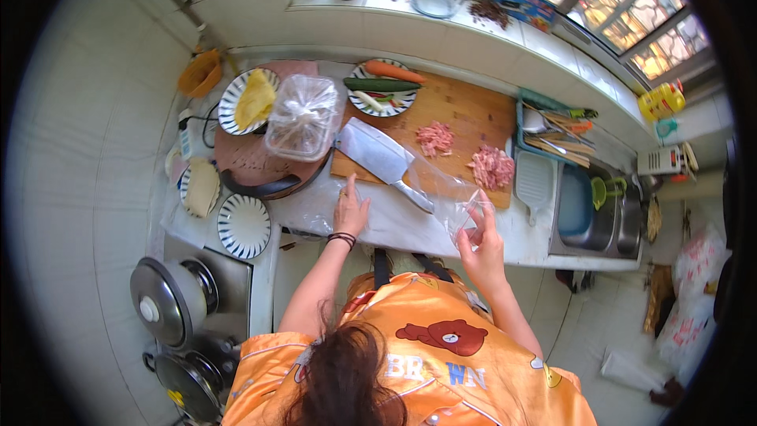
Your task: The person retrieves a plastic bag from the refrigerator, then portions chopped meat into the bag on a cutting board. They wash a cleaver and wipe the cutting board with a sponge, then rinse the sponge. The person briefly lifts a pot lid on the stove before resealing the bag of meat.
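My right hand (482,239) pinches a clear plastic bag (452,189) between thumb and fingers at the counter's front edge. My left hand (351,210), fingers apart and holding nothing, is near the front left corner of the wooden cutting board (473,100). A cleaver (375,151) lies between my hands, its blade on the board and its handle towards me. Two piles of cut raw meat (435,139) (492,167) lie on the board. At its back left a striped plate (387,109) holds a carrot (393,71), a cucumber (378,84) and smaller vegetables.
A tied plastic bag around a clear container (303,121) sits by a round brown board (248,160). Striped plates (221,112) (243,226) stand at left, above a stove with a lidded pot (158,302). At right are a utensil basket (523,130), a white tray (533,180) and a sink (597,231).
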A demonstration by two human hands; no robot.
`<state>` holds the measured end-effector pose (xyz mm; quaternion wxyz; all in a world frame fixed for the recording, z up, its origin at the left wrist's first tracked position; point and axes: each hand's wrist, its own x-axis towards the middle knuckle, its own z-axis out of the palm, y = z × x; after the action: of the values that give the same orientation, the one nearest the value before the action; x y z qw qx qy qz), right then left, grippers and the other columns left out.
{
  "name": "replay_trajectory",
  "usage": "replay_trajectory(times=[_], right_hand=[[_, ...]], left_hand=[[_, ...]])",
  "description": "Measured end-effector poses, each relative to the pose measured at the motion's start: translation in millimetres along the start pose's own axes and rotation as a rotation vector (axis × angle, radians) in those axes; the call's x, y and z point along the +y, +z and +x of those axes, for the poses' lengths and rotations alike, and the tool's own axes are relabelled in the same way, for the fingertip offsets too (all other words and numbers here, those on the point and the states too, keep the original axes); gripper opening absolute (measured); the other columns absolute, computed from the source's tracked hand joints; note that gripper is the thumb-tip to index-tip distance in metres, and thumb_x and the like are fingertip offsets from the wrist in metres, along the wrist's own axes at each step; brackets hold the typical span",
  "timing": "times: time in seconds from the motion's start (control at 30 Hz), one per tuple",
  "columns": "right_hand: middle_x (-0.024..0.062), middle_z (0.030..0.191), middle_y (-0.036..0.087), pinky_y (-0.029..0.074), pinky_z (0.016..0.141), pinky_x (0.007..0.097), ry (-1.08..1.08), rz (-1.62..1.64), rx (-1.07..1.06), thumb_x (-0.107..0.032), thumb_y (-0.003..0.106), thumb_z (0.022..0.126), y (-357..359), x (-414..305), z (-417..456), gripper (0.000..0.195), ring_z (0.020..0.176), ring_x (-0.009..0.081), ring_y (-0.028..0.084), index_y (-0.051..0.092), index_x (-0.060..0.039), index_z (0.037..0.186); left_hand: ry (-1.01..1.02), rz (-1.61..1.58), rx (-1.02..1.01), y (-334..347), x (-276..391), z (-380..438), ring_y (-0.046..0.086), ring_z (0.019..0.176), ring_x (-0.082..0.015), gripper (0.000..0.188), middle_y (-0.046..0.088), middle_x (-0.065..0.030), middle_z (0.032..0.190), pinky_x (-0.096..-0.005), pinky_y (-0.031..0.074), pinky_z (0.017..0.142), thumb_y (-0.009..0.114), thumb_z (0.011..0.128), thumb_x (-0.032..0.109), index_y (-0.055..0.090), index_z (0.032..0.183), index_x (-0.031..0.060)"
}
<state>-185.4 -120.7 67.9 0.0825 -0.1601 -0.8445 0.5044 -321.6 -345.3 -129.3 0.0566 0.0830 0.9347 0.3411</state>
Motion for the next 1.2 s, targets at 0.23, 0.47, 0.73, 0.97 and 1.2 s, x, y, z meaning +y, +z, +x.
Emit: replay_trajectory(times=[0.23, 0.47, 0.73, 0.97, 1.2], right_hand=[[0.0236, 0.116, 0.062, 0.053, 0.065, 0.0257, 0.083, 0.230, 0.036, 0.001, 0.059, 0.085, 12.1, -4.1, 5.9, 0.072, 0.070, 0.0121, 0.066, 0.023, -0.0046, 0.147], [0.0235, 0.117, 0.062, 0.053, 0.066, 0.0252, 0.052, 0.200, 0.075, 0.001, 0.058, 0.086, 29.5, -15.4, 13.9, 0.071, 0.070, 0.0125, 0.067, 0.024, -0.0056, 0.147], [0.0244, 0.116, 0.062, 0.053, 0.066, 0.0254, 0.048, 0.158, 0.062, 0.001, 0.059, 0.085, 38.5, -26.4, 16.0, 0.070, 0.070, 0.0123, 0.067, 0.024, -0.0048, 0.146], [0.0240, 0.118, 0.062, 0.053, 0.067, 0.0251, 0.091, 0.196, 0.082, 0.001, 0.059, 0.085, 37.2, -25.7, 10.5, 0.071, 0.071, 0.0119, 0.067, 0.024, -0.0046, 0.146], [0.0207, 0.117, 0.063, 0.053, 0.066, 0.0266, 0.018, 0.156, 0.037, 0.002, 0.059, 0.084, 32.6, -21.2, 15.8, 0.072, 0.071, 0.0140, 0.067, 0.024, -0.0046, 0.146]], left_hand=[[0.029, -0.156, -0.069, -37.8, -16.2, -1.2, 0.062, 0.093, -0.0312, 0.037, 0.057, -0.0186, 0.114, -0.0389, 0.051, 0.080, 0.064, 0.083, 0.010, 0.051, 0.117, 0.0031], [0.104, 0.190, 0.019, -36.0, -42.9, -25.5, 0.046, 0.119, -0.0373, 0.042, 0.052, -0.0187, 0.127, -0.0459, 0.037, 0.102, 0.067, 0.081, 0.017, 0.055, 0.118, 0.0028], [0.338, 0.173, -0.197, -27.6, -38.7, -14.9, 0.029, 0.135, -0.0412, 0.058, 0.029, -0.0212, 0.148, -0.0460, 0.029, 0.110, 0.070, 0.081, 0.026, 0.050, 0.129, 0.0028], [0.336, 0.044, -0.156, -38.1, -48.3, -7.6, 0.035, 0.133, -0.0380, 0.045, 0.036, -0.0209, 0.145, -0.0432, 0.033, 0.108, 0.071, 0.082, 0.021, 0.056, 0.119, 0.0012], [0.235, -0.073, 0.097, -52.4, -25.7, -15.6, 0.050, 0.118, -0.0367, 0.036, 0.048, -0.0208, 0.132, -0.0413, 0.043, 0.098, 0.067, 0.084, 0.013, 0.054, 0.115, 0.0022]])
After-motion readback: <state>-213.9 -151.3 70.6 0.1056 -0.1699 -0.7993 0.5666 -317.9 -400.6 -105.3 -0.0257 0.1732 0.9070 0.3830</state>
